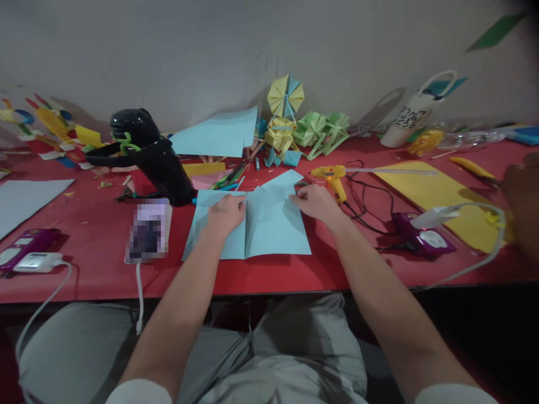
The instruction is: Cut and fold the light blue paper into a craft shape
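A light blue sheet of paper [275,227] with a raised crease down its middle lies on the red table before me. My left hand [227,213] rests on its left half, fingers curled together at the crease. At the upper right edge, my right hand [314,201] pinches the paper between thumb and fingers. Another piece of light blue paper [286,178] shows just behind the sheet. Just beyond my right hand stands a yellow hot glue gun [334,179], a small orange light glowing on it.
Left of the paper are a phone [147,230] and a tilted black bottle [155,157]. Yellow and green folded-paper shapes [286,112] stand at the back. To the right lie a purple power adapter [423,235], cables, yellow paper [442,196] and a yellow-handled cutter [474,170]. A white bottle [406,120] leans behind.
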`<state>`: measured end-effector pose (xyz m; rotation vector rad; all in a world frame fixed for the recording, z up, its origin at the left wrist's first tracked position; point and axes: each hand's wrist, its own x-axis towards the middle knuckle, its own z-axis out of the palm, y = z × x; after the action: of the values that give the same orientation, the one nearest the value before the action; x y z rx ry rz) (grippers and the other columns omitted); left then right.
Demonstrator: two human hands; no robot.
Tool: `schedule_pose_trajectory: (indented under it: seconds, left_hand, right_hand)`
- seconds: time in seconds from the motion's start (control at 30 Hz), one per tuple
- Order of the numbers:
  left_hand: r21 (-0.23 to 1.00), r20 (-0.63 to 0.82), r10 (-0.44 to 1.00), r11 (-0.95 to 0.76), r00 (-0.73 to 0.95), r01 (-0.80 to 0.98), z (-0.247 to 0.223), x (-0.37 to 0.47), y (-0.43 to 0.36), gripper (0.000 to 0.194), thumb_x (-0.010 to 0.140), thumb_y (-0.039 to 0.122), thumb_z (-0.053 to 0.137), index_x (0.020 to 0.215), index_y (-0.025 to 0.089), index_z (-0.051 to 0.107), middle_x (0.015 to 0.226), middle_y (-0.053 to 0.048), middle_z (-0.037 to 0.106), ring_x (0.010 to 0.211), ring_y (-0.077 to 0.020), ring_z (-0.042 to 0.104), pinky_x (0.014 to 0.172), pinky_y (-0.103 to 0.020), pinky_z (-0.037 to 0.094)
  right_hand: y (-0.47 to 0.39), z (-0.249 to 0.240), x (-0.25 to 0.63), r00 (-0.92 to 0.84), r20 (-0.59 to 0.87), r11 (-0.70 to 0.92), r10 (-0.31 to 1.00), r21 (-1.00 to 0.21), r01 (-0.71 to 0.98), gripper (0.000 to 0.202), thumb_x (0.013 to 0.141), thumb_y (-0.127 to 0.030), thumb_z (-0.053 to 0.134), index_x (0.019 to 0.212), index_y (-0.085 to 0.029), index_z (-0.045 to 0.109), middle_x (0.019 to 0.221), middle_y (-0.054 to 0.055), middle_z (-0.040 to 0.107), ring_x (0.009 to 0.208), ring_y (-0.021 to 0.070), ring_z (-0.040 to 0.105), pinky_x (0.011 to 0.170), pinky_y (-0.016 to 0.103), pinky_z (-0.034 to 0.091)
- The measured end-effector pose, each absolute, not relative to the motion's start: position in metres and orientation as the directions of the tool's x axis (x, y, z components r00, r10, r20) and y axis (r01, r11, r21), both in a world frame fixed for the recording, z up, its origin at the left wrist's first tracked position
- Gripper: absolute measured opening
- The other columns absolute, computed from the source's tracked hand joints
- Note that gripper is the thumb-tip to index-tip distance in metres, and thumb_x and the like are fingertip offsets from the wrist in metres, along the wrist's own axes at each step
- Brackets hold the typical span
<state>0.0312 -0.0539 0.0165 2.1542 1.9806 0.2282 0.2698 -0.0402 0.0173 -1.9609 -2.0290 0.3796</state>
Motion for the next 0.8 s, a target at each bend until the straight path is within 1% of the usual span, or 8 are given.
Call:
schedule_pose_trajectory:
  seconds: [0.1,0.23,0.47,0.7,0.8]
  left_hand:
    - [0.267,-0.036,0.996,-0.073,0.086,0.961,0.0174,0.0323,-0.0539,0.04,0.093,0.034,0.038,0.126,0.032,0.062,0.128,-0.007,0.061,0.112,-0.028,0.059,0.091,-0.043,0.047]
    - [0.273,-0.064,0.994,-0.064,0.085,0.96,0.0199,0.0324,-0.0535,0.041,0.093,0.034,0.036,0.124,0.034,0.063,0.128,-0.008,0.061,0.111,-0.0286,0.059,0.09,-0.044,0.047]
    - [0.279,-0.067,0.994,-0.065,0.087,0.958,0.0198,0.0317,-0.0519,0.04,0.093,0.037,0.034,0.117,0.035,0.067,0.125,-0.007,0.063,0.109,-0.0303,0.06,0.088,-0.047,0.047]
    - [0.279,-0.038,0.994,-0.089,0.103,0.956,0.0169,0.0308,-0.052,0.041,0.093,0.037,0.034,0.117,0.034,0.067,0.12,-0.008,0.065,0.107,-0.0295,0.061,0.086,-0.044,0.048]
    - [0.277,-0.019,0.996,-0.083,0.091,0.957,0.0139,0.0304,-0.0514,0.041,0.093,0.034,0.037,0.123,0.033,0.064,0.123,-0.009,0.063,0.108,-0.0288,0.06,0.088,-0.043,0.048]
  right_hand:
    - [-0.0407,0.017,0.2687,0.014,0.02,-0.005,1.0,-0.379,0.926,0.03,0.081,-0.041,0.056,0.061,-0.02,0.057,0.068,0.003,0.06,0.063,0.0146,0.051,0.056,0.026,0.032]
    - [-0.0406,0.0154,0.268,-0.015,0.013,0.019,1.0,-0.342,0.939,0.026,0.081,-0.038,0.057,0.062,-0.02,0.059,0.069,0.004,0.062,0.067,0.0154,0.054,0.057,0.026,0.033]
    - [-0.0384,0.0115,0.2687,-0.046,0.0,0.044,0.999,-0.327,0.944,0.024,0.08,-0.035,0.055,0.062,-0.02,0.058,0.067,0.003,0.06,0.063,0.0142,0.052,0.056,0.025,0.032]
    - [-0.0386,0.0127,0.2717,-0.061,0.024,0.066,0.998,-0.393,0.917,0.027,0.079,-0.034,0.058,0.057,-0.019,0.053,0.061,0.001,0.053,0.058,0.0124,0.045,0.055,0.027,0.031]
    - [-0.0396,0.0151,0.2735,-0.044,0.083,0.08,0.996,-0.496,0.865,0.041,0.082,-0.046,0.056,0.052,-0.019,0.045,0.054,-0.001,0.044,0.053,0.0109,0.037,0.053,0.027,0.027]
